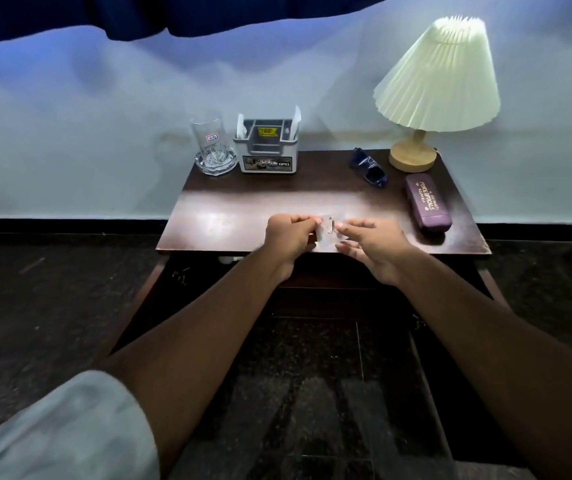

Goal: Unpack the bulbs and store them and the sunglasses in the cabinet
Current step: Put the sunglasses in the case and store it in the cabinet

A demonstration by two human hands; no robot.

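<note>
Bulb packet (328, 233) is pinched by the left hand (289, 237) over the near edge of the table (243, 209). The right hand (371, 245) is loosely spread beside it; its grip cannot be determined. Sunglasses (369, 168) are located far right, near the lamp (433, 91).

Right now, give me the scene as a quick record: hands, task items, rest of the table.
left hand: pinches a clear packet over the table front edge
right hand: fingertips at packet, grip unclear
packet: small, see-through, contents too blurred to tell
sunglasses: on table, left of lamp, untouched
case: purple, shut, right side, in front of lamp
mug, box: back left, side by side
</note>
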